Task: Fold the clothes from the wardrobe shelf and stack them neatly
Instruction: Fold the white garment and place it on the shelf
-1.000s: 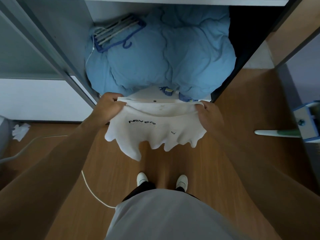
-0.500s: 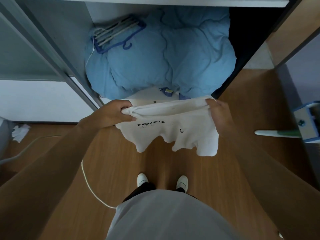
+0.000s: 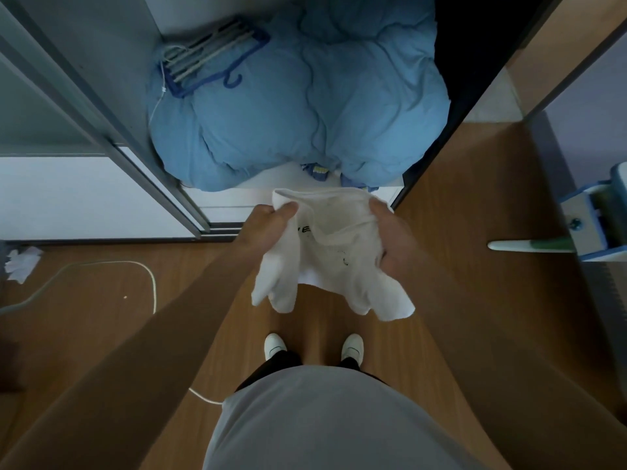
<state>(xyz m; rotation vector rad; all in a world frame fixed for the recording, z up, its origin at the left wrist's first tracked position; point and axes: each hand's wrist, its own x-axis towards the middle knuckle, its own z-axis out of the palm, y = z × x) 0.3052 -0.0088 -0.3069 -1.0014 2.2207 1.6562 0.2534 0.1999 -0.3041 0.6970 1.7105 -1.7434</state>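
Your left hand (image 3: 269,220) pinches the white shirt (image 3: 334,256) at mid-frame, your right hand (image 3: 395,240) grips its other edge, fingers curled; blue duvet (image 3: 305,106) above, hanger (image 3: 212,56) upper left

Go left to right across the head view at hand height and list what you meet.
Crumpled white paper → white cable → left hand → white T-shirt → right hand → white-and-green handle.
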